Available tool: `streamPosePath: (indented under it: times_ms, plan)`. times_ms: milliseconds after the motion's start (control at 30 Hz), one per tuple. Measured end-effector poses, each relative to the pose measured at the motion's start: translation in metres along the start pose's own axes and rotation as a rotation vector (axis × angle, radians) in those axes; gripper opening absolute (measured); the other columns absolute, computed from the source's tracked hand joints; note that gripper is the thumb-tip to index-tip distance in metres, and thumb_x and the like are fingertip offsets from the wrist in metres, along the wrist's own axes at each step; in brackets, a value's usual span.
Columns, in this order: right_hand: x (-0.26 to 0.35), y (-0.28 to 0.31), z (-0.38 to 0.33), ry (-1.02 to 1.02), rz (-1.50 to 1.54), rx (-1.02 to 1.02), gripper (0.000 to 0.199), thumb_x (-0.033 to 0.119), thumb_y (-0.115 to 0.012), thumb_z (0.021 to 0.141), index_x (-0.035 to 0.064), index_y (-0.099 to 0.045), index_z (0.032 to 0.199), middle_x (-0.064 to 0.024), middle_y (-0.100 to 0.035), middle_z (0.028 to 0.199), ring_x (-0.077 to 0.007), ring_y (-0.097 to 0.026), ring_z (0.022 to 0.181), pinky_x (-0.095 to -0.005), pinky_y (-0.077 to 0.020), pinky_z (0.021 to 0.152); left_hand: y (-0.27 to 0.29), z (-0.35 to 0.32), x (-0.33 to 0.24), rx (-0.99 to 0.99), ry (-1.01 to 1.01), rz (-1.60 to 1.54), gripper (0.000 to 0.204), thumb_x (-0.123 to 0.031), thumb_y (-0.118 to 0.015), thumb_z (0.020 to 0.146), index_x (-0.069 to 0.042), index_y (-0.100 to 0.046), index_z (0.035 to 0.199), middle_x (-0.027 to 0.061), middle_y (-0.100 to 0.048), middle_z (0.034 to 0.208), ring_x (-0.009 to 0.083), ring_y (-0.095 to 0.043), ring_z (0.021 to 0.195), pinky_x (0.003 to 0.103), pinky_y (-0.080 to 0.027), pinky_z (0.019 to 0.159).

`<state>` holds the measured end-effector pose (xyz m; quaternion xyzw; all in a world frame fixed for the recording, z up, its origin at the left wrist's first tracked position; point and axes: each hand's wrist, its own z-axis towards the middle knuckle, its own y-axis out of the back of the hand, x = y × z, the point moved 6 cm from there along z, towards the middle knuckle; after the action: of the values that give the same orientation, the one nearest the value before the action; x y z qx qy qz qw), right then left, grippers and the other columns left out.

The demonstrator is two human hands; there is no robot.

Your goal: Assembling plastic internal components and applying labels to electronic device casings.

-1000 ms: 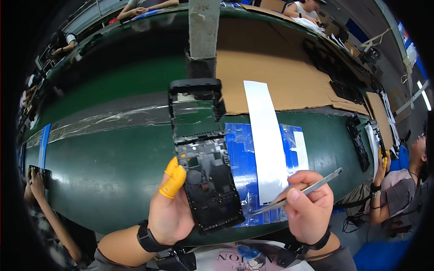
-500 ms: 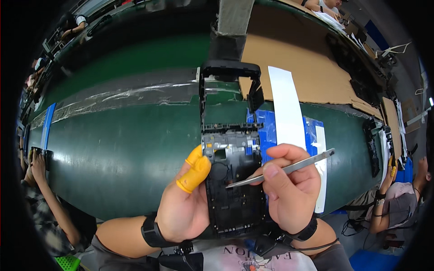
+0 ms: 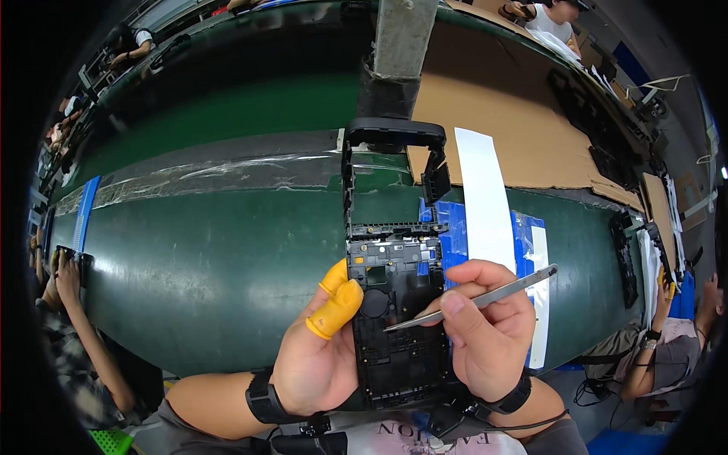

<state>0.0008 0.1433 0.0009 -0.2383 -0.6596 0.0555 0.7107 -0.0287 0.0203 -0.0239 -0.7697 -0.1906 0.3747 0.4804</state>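
Observation:
My left hand, with yellow finger cots on the thumb and a finger, grips the left edge of a black plastic housing frame. The housing stands lengthwise before me, its near part a panel with small bosses, brass-coloured dots and a round recess, its far part an open rectangular frame. In my right hand a pair of metal tweezers is pinched between thumb and fingers. The tweezers' tip points left over the middle of the panel; whether it touches the surface or holds anything is too small to tell.
A white strip lies over blue sheets right of the housing. Brown cardboard covers the far right of the green table. A grey post rises beyond the housing. Co-workers sit at both sides and across.
The housing, both hands and the tweezers appear slightly lower in the picture, as does the whole table. My grip on the housing and on the tweezers is the same.

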Motion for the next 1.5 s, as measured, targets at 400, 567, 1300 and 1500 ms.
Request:
streamPosePath:
  times_ms: [400, 567, 1300, 1500]
  plan:
    - [-0.002, 0.002, 0.000, -0.004, -0.039, -0.025, 0.025, -0.003, -0.055, 0.076, -0.0035, -0.049, 0.100, -0.0048, -0.058, 0.074, -0.0069, -0.055, 0.068, -0.0171, -0.0427, 0.062, -0.003, 0.001, 0.001, -0.020, -0.010, 0.049, 0.041, -0.023, -0.039, 0.087, -0.007, -0.029, 0.123, 0.0125, -0.043, 0.117, 0.0231, -0.046, 0.104, 0.039, -0.038, 0.089]
    - [-0.002, 0.006, 0.001, 0.043, 0.022, -0.040, 0.024, -0.003, -0.054, 0.076, -0.0037, -0.048, 0.100, -0.0053, -0.058, 0.073, -0.0050, -0.052, 0.062, -0.0159, -0.0401, 0.055, -0.005, 0.002, 0.000, 0.008, 0.027, 0.040, 0.041, -0.024, -0.037, 0.086, -0.006, -0.029, 0.122, 0.0134, -0.043, 0.117, 0.0243, -0.046, 0.104, 0.039, -0.038, 0.089]
    - [0.092, 0.130, -0.044, 0.341, -0.063, -0.418, 0.022, 0.007, -0.050, 0.078, -0.0039, -0.046, 0.097, -0.0073, -0.051, 0.058, -0.0043, -0.033, 0.043, -0.0164, -0.0290, 0.044, 0.042, 0.037, -0.140, -0.219, -0.243, 0.475, 0.024, -0.014, -0.041, 0.084, -0.003, -0.048, 0.104, 0.0068, -0.056, 0.087, 0.0190, -0.056, 0.078, 0.033, -0.048, 0.073]
    - [0.084, 0.167, -0.061, 0.356, -0.053, -0.492, 0.019, 0.004, -0.050, 0.078, -0.0038, -0.047, 0.095, -0.0054, -0.048, 0.060, -0.0061, -0.038, 0.046, -0.0188, -0.0364, 0.049, 0.101, 0.091, -0.282, -0.744, -0.705, 0.800, 0.033, -0.019, -0.031, 0.087, -0.007, -0.039, 0.117, 0.0138, -0.041, 0.120, 0.0221, -0.041, 0.110, 0.037, -0.036, 0.089]
